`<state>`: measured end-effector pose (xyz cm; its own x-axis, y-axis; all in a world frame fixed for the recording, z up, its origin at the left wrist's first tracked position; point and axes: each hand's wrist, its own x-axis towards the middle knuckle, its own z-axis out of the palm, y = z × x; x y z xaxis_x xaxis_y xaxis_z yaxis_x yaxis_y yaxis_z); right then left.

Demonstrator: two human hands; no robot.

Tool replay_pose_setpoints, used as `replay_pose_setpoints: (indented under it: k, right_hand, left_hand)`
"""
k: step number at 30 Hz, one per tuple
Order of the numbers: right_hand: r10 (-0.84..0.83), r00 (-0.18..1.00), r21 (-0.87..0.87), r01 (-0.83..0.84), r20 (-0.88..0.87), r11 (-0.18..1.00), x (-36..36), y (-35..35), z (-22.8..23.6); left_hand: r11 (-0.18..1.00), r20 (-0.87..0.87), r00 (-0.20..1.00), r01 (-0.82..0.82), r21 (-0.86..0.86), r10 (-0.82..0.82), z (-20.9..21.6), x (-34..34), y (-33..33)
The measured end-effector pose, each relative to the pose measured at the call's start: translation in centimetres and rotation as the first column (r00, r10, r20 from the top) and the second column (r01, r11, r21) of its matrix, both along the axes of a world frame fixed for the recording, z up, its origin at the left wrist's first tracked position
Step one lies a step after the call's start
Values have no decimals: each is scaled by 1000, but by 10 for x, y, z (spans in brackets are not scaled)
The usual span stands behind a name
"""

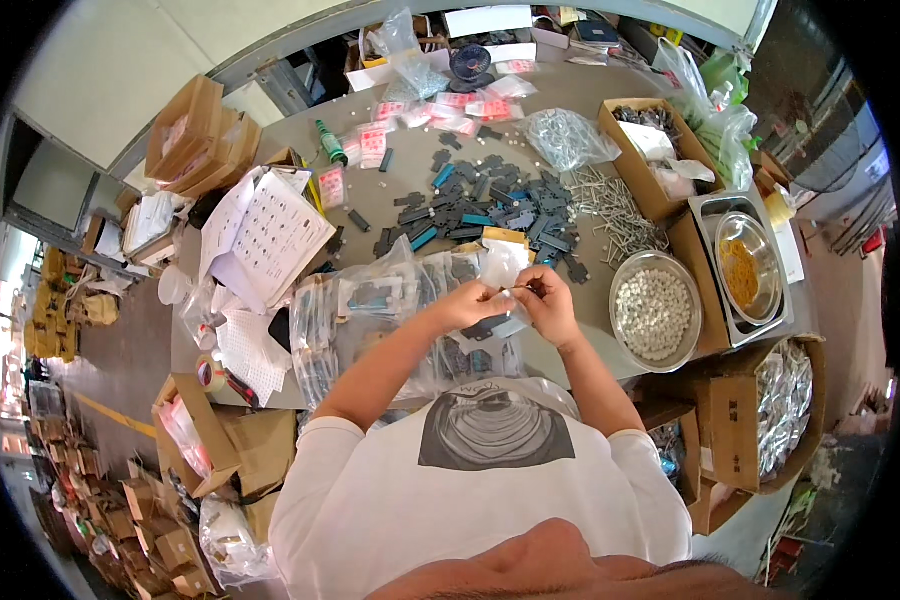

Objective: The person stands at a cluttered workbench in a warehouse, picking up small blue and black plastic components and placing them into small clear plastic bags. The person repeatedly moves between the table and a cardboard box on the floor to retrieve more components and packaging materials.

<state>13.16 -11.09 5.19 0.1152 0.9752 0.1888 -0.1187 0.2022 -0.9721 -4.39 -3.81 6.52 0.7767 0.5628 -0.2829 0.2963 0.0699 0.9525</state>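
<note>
Over the near middle of the table, my left hand [475,303] and my right hand [547,303] meet with their fingertips pinched close together. Something small and thin sits between them, too small to name. Clear plastic [503,262] shows just beyond the fingers, and a dark flat part lies under my left hand. Beyond my hands spreads a heap of dark grey and blue plastic parts [540,212]. Filled clear bags [355,300] with dark parts lie in overlapping rows under and left of my left forearm.
To the right are loose metal screws [620,215], a metal bowl of white round pieces [657,315] and a bowl of yellow pieces [740,270]. Papers [270,230] lie left. Red-and-white packets [460,108] lie at the back. Cardboard boxes [660,150] flank the table.
</note>
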Motion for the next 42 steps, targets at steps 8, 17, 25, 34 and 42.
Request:
replay_pose_setpoints:
  k: [8,17,25,34,42]
  right_hand:
    - [-160,987,-23,160,-16,987,-15,-2,-2]
    - [76,889,-51,-60,451,997,2,6,32]
    - [-99,822,-12,128,560,992,-2,8,8]
    - [-259,929,-241,323,263,915,-8,25,-10]
    - [-529,761,-584,249,-376,773,-3,64,-39]
  left_hand:
    - [982,142,978,-137,-132,156,0,3,-6]
    - [873,-9,964,-236,427,266,6,6,-9]
    - [896,-103,965,-182,405,243,3,9,0]
    - [536,35,894,-299,790,447,-16,34,-7]
    - [392,328,835,-509,767,442,-8,45,-16]
